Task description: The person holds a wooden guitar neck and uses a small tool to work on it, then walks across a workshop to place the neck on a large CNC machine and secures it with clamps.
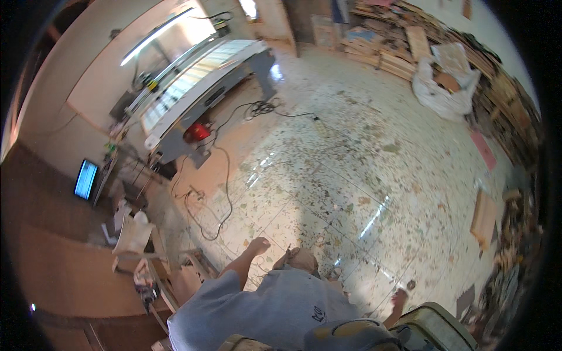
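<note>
The left hand (258, 246) is seen above the speckled floor (333, 193) near a dark cable (228, 186), and the right hand (400, 297) beside a small dark round object (411, 284), but whether fingers are closed cannot be told.

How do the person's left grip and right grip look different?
The left grip is ahead of the body, but the right grip is out to the side.

The left grip's forearm shows up to the grey sleeve, while the right grip's forearm is partly hidden behind a pale boxy thing.

The left grip looks bigger in the picture than the right grip.

Both are bare.
</note>
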{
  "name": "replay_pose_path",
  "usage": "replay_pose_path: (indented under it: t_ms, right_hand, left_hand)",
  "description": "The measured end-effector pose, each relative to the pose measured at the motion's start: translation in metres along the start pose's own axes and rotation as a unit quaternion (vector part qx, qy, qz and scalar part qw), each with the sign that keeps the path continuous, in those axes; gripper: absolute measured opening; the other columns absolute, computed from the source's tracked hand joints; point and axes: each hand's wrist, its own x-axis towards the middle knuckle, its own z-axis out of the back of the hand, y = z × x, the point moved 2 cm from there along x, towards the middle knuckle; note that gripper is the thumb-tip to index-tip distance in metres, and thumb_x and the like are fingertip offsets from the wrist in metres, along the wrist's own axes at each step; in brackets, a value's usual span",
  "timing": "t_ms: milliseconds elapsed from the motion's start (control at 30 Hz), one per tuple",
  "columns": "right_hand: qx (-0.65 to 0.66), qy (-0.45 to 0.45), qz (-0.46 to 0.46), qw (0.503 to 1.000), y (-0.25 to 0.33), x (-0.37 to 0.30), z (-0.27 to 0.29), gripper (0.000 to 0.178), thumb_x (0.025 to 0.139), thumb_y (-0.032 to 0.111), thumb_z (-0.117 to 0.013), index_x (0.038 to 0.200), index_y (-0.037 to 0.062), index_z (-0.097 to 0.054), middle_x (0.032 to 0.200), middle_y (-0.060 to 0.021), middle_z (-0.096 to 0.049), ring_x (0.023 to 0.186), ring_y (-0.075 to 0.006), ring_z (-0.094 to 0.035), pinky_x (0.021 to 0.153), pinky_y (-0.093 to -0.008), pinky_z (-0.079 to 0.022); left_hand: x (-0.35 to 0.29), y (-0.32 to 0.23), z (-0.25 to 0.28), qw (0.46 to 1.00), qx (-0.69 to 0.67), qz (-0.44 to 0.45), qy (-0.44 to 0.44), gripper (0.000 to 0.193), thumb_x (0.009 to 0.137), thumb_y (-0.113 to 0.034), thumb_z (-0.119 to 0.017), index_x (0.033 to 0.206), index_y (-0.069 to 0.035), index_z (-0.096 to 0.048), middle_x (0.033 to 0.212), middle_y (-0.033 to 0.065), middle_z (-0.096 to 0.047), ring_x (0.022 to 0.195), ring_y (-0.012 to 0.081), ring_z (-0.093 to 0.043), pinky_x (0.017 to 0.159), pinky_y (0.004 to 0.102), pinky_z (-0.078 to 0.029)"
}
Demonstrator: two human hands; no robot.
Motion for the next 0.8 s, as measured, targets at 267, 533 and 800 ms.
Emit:
replay_pose_path:
  t_ms: [267, 533, 800]
  right_hand:
    - [-0.104, 0.005, 0.106, 0.989, 0.262, 0.137, -0.096, 0.029, 0.094, 0.023, -0.065, 0.118, 0.0066, -0.063, 0.075, -0.0056, -0.062, 0.052, -0.0142, -0.053, 0.04, -0.029, -0.042]
    - [-0.158, 0.325, -0.17, 0.917, 0.196, 0.118, -0.347, 0.029, 0.094, 0.017, -0.071, 0.12, 0.0031, -0.068, 0.099, -0.016, -0.071, 0.076, -0.025, -0.066, 0.059, -0.0377, -0.054]
    - [-0.242, 0.284, -0.044, 0.927, 0.381, 0.075, -0.447, 0.016, 0.096, 0.024, -0.067, 0.102, 0.0091, -0.064, 0.073, -0.0087, -0.063, 0.053, -0.0198, -0.056, 0.046, -0.0352, -0.045]
  left_hand:
    - [-0.042, 0.057, -0.073, 0.973, -0.157, 0.162, 0.041, 0.043, 0.087, -0.045, -0.059, 0.104, -0.009, -0.075, 0.097, 0.0168, -0.074, 0.095, 0.0406, -0.069, 0.084, 0.0487, -0.053]
    - [0.053, 0.087, -0.086, 0.906, -0.383, 0.151, 0.101, 0.031, 0.088, -0.04, -0.072, 0.103, -0.014, -0.073, 0.082, 0.0084, -0.07, 0.065, 0.0215, -0.067, 0.057, 0.0397, -0.053]
    - [0.198, 0.01, 0.112, 0.908, -0.367, 0.16, -0.128, 0.047, 0.089, -0.044, -0.065, 0.12, -0.009, -0.071, 0.112, 0.019, -0.073, 0.107, 0.0355, -0.069, 0.094, 0.0451, -0.053]
